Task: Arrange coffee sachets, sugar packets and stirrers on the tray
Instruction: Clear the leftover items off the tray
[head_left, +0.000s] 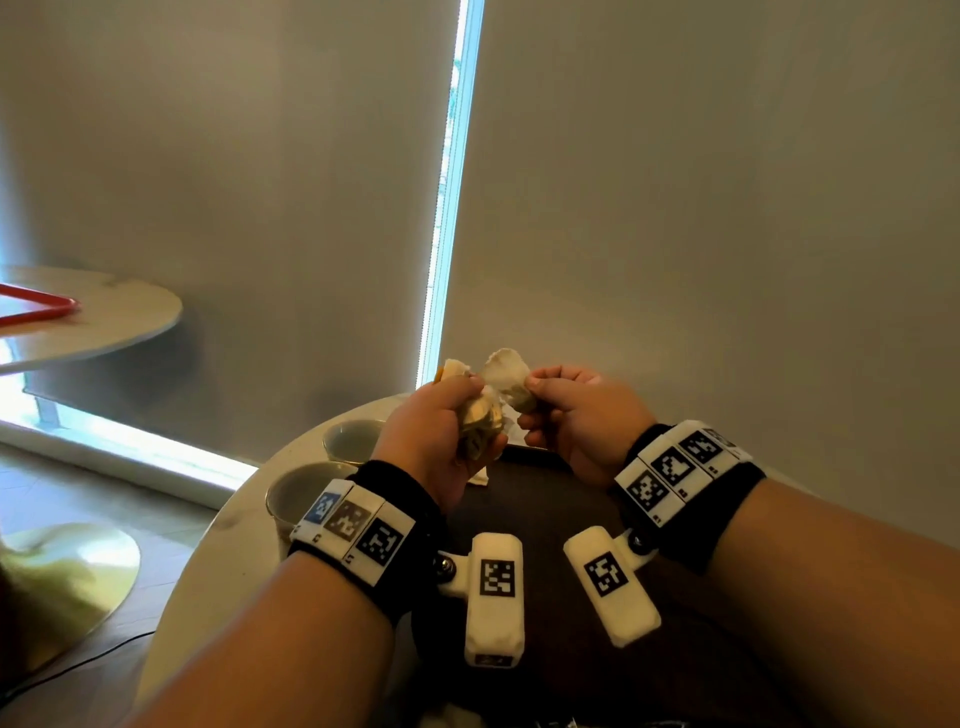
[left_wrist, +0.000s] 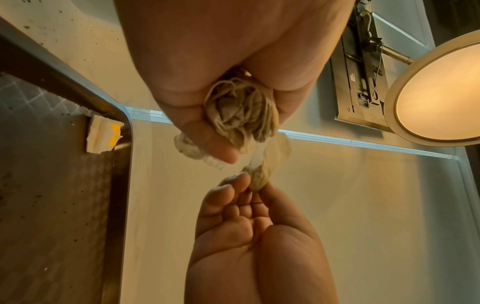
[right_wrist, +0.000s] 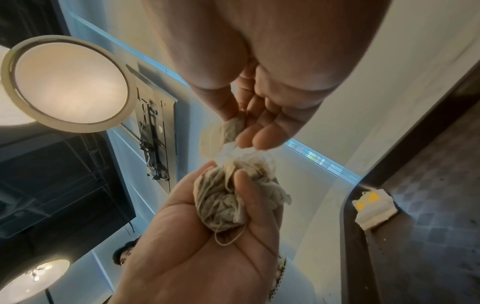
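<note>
My left hand (head_left: 441, 431) grips a crumpled bundle of beige sachets (head_left: 480, 421) with loose strings, held above the far edge of the dark tray (head_left: 519, 499). My right hand (head_left: 576, 415) pinches one sachet (head_left: 506, 371) between thumb and fingertips, right beside the bundle and still touching it. In the left wrist view the bundle (left_wrist: 241, 115) fills the left palm and the pinched sachet (left_wrist: 270, 164) hangs just beyond it. One white sachet with a yellow tag (right_wrist: 374, 207) lies in the tray's far corner (left_wrist: 124, 164). No sugar packets or stirrers are in view.
Two clear cups (head_left: 356, 441) (head_left: 301, 493) stand on the round table left of the tray. A second table with a red tray (head_left: 36, 306) is at the far left. Grey blinds hang close behind. Another person's head (right_wrist: 124, 255) shows nearby.
</note>
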